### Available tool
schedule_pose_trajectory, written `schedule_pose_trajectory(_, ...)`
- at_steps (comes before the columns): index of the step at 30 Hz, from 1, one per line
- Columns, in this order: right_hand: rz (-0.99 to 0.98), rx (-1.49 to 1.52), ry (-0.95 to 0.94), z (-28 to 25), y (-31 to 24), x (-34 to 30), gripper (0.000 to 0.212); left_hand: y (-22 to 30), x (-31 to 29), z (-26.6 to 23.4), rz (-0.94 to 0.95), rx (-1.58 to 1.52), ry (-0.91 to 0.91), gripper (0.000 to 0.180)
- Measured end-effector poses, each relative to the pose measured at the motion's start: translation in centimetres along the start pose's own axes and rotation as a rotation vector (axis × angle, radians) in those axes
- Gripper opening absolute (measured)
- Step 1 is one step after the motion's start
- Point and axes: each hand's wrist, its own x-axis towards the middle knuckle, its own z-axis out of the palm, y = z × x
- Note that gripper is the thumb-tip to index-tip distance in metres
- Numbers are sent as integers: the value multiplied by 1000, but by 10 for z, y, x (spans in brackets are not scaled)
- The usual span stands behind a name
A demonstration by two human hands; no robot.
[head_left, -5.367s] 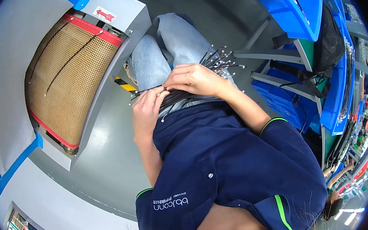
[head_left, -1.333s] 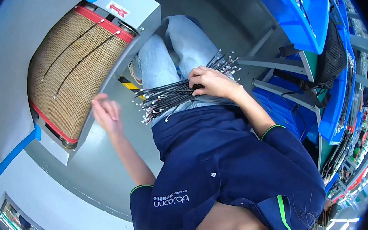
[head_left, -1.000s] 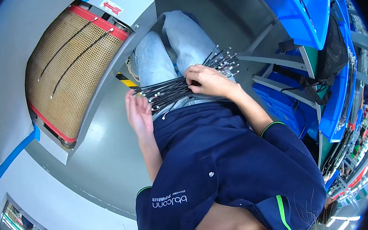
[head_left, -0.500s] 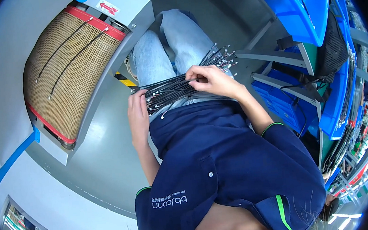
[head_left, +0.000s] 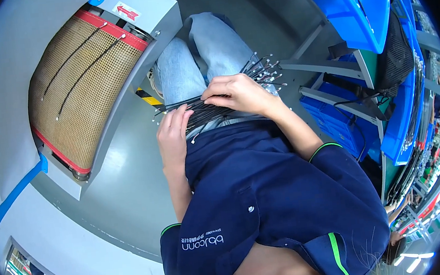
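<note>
A bundle of thin black cables (head_left: 207,117) with small white connectors at both ends lies across my lap. My left hand (head_left: 172,137) is closed at the bundle's left end, its fingertips pressed together on a few cables near their connectors. Over the middle of the bundle, my right hand (head_left: 240,96) is closed, with thumb and fingers pinching black cables; the exact strands are hidden beneath the fingers. The right ends of the cables fan out past my right hand. One loose connector (head_left: 193,140) hangs below the rest, near my left wrist.
At the left, a conveyor with a brown mesh belt (head_left: 87,76) carries two separate black cables (head_left: 89,70). Blue bins (head_left: 348,13) holding cables stand on a rack at the right. A black mesh bag (head_left: 399,62) hangs there. Yellow-black tape (head_left: 148,97) marks the conveyor's side.
My right hand has slid left along the bundle, closer to my left hand. My left hand has shifted right and slightly up, its fingers now over the cable ends. The belt's cables moved slightly left.
</note>
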Motion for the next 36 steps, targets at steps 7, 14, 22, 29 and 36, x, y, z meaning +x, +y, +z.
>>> schedule_pose_trajectory(7, -158, -77, -23, 5, 4, 1, 12, 5, 0, 0, -157, -253, -105, 15)
schedule_pose_trajectory(14, -276, -40, -18, 9, 4, 3, 13, 4, 2, 3, -57, -239, -171, 14)
schedule_pose_trajectory(22, -91, 145, -97, 6, 4, 1, 13, -3, 10, 0, 276, -89, -69, 14)
schedule_pose_trajectory(29, -22, 155, -124, 3, 2, -1, 13, -3, 8, 8, 320, -145, 59, 17)
schedule_pose_trajectory(36, -62, 155, -55, 1, 3, -2, 15, -3, 4, 10, 263, -138, 112, 21)
